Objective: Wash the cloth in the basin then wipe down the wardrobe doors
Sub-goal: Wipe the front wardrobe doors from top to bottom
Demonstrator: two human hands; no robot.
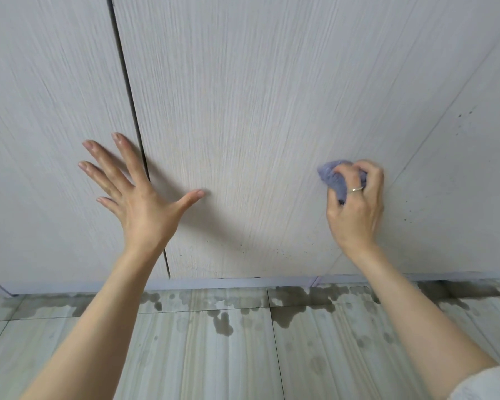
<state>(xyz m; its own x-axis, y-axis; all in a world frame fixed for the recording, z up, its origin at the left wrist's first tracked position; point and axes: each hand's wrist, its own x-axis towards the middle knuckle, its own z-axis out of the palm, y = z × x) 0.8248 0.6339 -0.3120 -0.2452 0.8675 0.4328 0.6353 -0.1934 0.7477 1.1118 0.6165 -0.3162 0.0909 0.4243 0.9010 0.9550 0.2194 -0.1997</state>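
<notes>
Pale wood-grain wardrobe doors (257, 111) fill most of the head view. A dark vertical gap (129, 90) separates the left door from the middle one. My right hand (358, 206) grips a bunched purple-blue cloth (334, 177) and holds it against the middle door, low and to the right. A ring sits on one finger of that hand. My left hand (139, 197) is spread flat with straight fingers across the gap, its fingers on the left door and its thumb on the middle door. No basin is in view.
Small dark specks (272, 251) dot the lower part of the doors. A grey plinth (214, 283) runs along the wardrobe's base. Below it the tiled floor (214, 356) carries dark wet patches (300, 295) near the plinth.
</notes>
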